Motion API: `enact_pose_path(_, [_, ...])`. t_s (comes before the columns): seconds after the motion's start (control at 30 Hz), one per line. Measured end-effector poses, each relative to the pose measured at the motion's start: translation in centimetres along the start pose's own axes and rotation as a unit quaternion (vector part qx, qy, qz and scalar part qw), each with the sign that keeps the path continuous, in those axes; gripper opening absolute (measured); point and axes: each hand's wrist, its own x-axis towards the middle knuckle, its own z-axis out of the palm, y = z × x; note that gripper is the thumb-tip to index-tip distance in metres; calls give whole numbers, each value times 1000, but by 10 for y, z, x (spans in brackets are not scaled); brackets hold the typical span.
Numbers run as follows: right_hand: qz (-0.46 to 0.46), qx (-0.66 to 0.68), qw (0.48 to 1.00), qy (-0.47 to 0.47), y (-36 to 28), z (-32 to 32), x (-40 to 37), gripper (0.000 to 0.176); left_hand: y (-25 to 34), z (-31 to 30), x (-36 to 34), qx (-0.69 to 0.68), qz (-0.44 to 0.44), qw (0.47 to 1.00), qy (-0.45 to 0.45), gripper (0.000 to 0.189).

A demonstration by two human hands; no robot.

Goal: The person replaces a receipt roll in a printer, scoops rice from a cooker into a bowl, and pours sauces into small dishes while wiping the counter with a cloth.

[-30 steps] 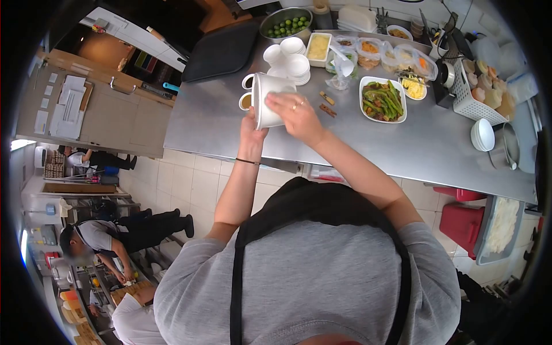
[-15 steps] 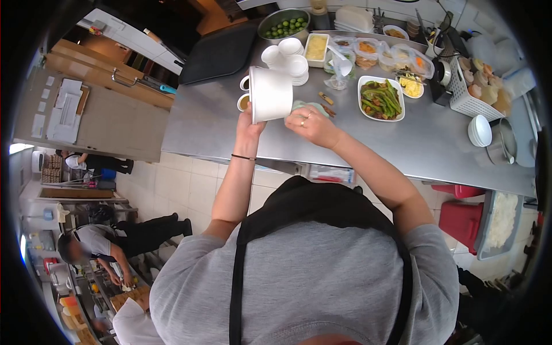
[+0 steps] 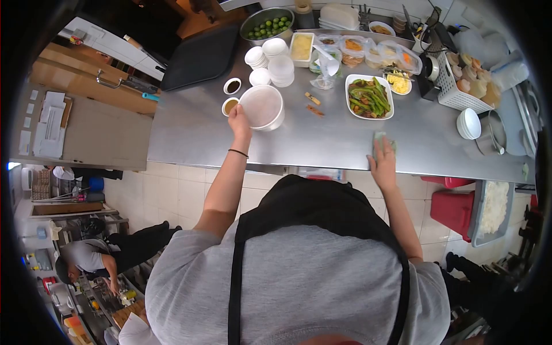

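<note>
A round white tub (image 3: 270, 115) is in my left hand (image 3: 239, 122), which grips it by its left rim. Its top faces up toward me, and its inside looks pale. Beside that hand are a small cup of brown sauce (image 3: 230, 107) and a small cup of dark sauce (image 3: 233, 86). Farther right, near the counter's front edge, my right hand (image 3: 383, 164) presses a pale green cloth (image 3: 378, 140) onto the steel, its fingers over it. Behind the cloth stands a white square dish of green vegetables (image 3: 369, 98).
Stacked white cups (image 3: 281, 69), a tray of pale yellow food (image 3: 301, 47), bagged ingredients (image 3: 352, 50) and a bowl of green fruit (image 3: 267, 26) line the back. A white basket (image 3: 460, 95) and white bowls (image 3: 468, 123) stand right. Another person (image 3: 95, 256) works at lower left.
My right hand has moved the cloth from the tub rightward onto the counter. The tub, tilted sideways before, now faces up and is lower, still in my left hand.
</note>
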Motion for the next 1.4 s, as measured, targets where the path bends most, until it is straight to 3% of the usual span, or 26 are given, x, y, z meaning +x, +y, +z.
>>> enact_pose_path(0.07, [-7, 8, 1000, -28, 15, 3, -13, 36, 5, 7, -4, 59, 46, 997, 8, 30])
enact_pose_path(0.1, [-12, 20, 998, -55, 22, 2, -19, 38, 26, 15, -19, 203, 238, 949, 41, 32])
enact_pose_path(0.13, [-8, -14, 999, -49, 36, -6, -23, 36, 47, 25, -33, 332, 419, 842, 71, 35])
enact_pose_path(0.2, [1, -63, 998, -1, 88, -24, -29, 35, 67, 48, -59, 352, 470, 806, -78, 42])
enact_pose_path(0.27, [85, -163, 982, 53, 160, -45, -43, 35, 55, 72, -82, 360, 460, 768, -263, 45])
enact_pose_path(0.3, [204, -212, 954, 50, 189, -54, -52, 36, 50, 83, -91, 353, 460, 768, -273, 45])
enact_pose_path(0.37, [290, -273, 915, 67, 247, -66, -60, 38, 41, 107, -106, 433, 469, 674, -372, 48])
enact_pose_path(0.4, [333, -301, 891, 67, 266, -64, -60, 38, 34, 116, -104, 425, 471, 672, -383, 48])
enact_pose_path(0.43, [352, -302, 883, 73, 276, -57, -55, 40, 25, 123, -95, 485, 473, 634, -374, 51])
enact_pose_path(0.47, [360, -288, 885, 59, 272, -52, -43, 40, 16, 128, -85, 543, 473, 592, -361, 54])
enact_pose_path(0.5, [322, -311, 894, -20, 265, -44, -29, 38, 7, 132, -76, 539, 477, 589, -368, 54])
enact_pose_path(0.53, [264, -288, 915, 104, 257, -18, -20, 37, 0, 133, -67, 531, 461, 598, -384, 51])
enact_pose_path(0.6, [181, -218, 954, 96, 187, -1, 13, 35, 0, 137, -65, 522, 444, 605, -405, 47])
enact_pose_path(0.67, [113, -137, 982, 60, 116, 21, 27, 37, 16, 138, -74, 572, 317, 620, -434, 36])
enact_pose_path(0.7, [40, -125, 990, 49, 77, 19, 33, 39, 11, 135, -72, 569, 318, 619, -438, 36])
enact_pose_path(0.77, [3, -64, 998, 25, 23, 39, 27, 41, -2, 125, -68, 464, 439, 664, -390, 16])
enact_pose_path(0.8, [-8, -42, 999, 33, 2, 54, 21, 41, -1, 120, -72, 461, 439, 664, -392, 16])
enact_pose_path(0.87, [-34, 40, 998, 17, -38, 65, 22, 40, 9, 106, -82, 451, 383, 701, -397, 19])
enact_pose_path(1.0, [-46, 72, 996, -16, -92, 105, 44, 42, 34, 59, -106, 397, 316, 754, -418, 22])
enact_pose_path(1.07, [-57, 108, 992, -27, -111, 119, 70, 43, 40, 37, -114, 279, 147, 828, -464, 27])
enact_pose_path(1.1, [-87, 82, 993, -25, -118, 129, 83, 44, 43, 29, -114, 282, 147, 829, -460, 27])
enact_pose_path(1.13, [-117, 55, 991, -21, -123, 137, 99, 45, 46, 22, -114, 206, 28, 852, -481, 26])
enact_pose_path(1.2, [-113, 40, 992, -36, -125, 166, 127, 46, 62, 16, -114, 74, -175, 851, -490, 26])
enact_pose_path(1.23, [-106, 23, 993, -55, -127, 178, 139, 46, 69, 16, -113, 79, -174, 853, -486, 26])
enact_pose_path(1.3, [-105, 62, 990, -64, -128, 186, 159, 45, 75, 15, -108, -66, -298, 826, -473, 26])
enact_pose_path(1.4, [-70, 109, 989, -65, -135, 140, 161, 38, 75, 11, -103, -96, -320, 812, -479, 26])
